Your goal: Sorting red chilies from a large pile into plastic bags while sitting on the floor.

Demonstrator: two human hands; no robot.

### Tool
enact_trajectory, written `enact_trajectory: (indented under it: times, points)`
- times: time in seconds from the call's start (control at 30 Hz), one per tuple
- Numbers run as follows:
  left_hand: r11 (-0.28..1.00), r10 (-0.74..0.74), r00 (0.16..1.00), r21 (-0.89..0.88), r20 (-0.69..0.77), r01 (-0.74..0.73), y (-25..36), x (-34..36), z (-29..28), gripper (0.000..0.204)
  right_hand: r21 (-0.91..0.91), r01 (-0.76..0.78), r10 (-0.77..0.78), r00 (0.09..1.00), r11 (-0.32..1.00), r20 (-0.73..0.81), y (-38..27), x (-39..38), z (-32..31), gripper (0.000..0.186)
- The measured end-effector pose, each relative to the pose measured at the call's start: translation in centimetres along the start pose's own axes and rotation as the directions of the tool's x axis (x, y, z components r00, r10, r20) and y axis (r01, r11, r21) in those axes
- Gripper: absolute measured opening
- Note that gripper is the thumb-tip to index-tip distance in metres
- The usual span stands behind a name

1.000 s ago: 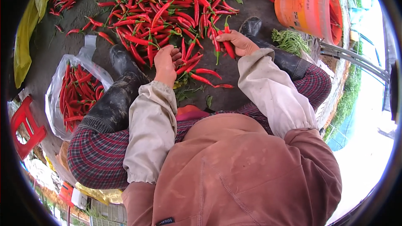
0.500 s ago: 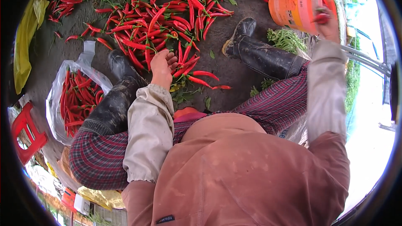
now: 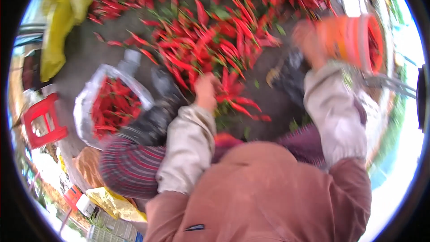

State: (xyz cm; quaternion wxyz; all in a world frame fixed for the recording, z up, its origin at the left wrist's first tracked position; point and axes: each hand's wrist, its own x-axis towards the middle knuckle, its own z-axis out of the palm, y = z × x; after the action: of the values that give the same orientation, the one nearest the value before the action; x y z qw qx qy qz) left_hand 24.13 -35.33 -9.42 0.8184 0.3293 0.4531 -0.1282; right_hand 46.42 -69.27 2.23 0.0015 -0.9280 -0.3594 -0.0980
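Observation:
A large loose pile of red chili peppers (image 3: 201, 40) with green stems lies on the dark ground in front of me. My left hand (image 3: 207, 90) touches the near edge of the pile, its fingers curled inward; whatever they hold is hidden. Beside the left wall of an orange bucket (image 3: 336, 38) is my right hand (image 3: 309, 45), too smeared by motion to show its grip. The bucket lies tilted with its mouth facing right, and red peppers show inside. To the left, an open clear plastic bag (image 3: 85, 103) contains more red chili peppers.
My black boots (image 3: 150, 123) flank the near part of the pile. A red plastic stool (image 3: 45, 121) stands at the left, below a hanging yellow sack (image 3: 57, 31). More peppers spread across the far ground. A grey metal bar (image 3: 394, 85) lies right of the bucket.
My right hand has moved left from the bucket's mouth to its side; the red pepper seen in it no longer shows. My left hand stays at the pile. The whole view has shifted and blurred.

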Motion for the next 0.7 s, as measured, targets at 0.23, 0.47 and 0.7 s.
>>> enact_trajectory:
  times: [0.23,0.47,0.7]
  points:
    - [0.998,-0.055,0.998,0.016,-0.018,0.055,-1.6,-0.8,1.9,0.005,0.158,0.417,-0.446,0.842,0.895,0.303,-25.2,-5.8,14.0,0.017]
    - [1.000,-0.014,0.994,0.019,-0.112,0.016,-1.4,-0.3,-1.0,0.013,0.091,0.397,-0.383,0.763,0.913,0.520,-26.7,-2.8,10.6,0.031]
    - [0.993,0.078,0.994,0.091,-0.077,-0.071,-1.0,-0.1,1.1,0.013,0.325,-0.552,0.329,0.776,0.768,0.538,-21.2,-3.2,7.5,0.039]
